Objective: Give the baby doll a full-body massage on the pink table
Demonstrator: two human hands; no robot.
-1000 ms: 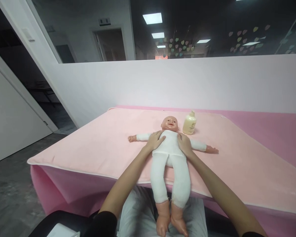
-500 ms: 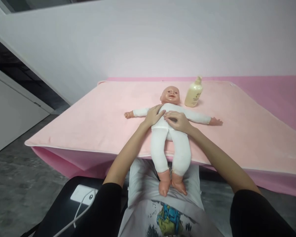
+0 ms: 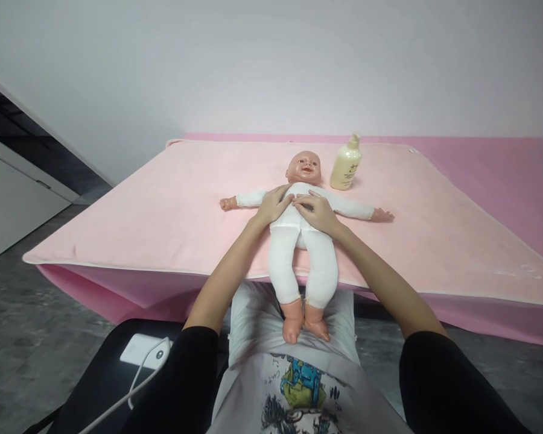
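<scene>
A baby doll [image 3: 283, 265] with a white cloth body lies on its back, arms spread, its feet hanging past the near edge of the pink cloth. My left hand [image 3: 274, 206] rests on the side of the doll's chest, fingers laid flat toward its shoulder. Across from it, my right hand [image 3: 321, 214] touches the middle of the chest with bent fingers, and a gap shows beneath them. Neither hand grips anything. Beside the doll's head stands a pale yellow pump bottle [image 3: 345, 166], apart from both hands.
A light pink cloth [image 3: 163, 211] covers the table, over a darker pink cover [image 3: 493, 181]. Behind is a white wall [image 3: 271, 66]. At lower left, a white power bank [image 3: 145, 351] with a cable lies on a black seat [image 3: 99, 361].
The camera view has shifted, so the doll, bottle and table appear slightly higher and further left. Both hands stay on the doll's chest, with little visible movement.
</scene>
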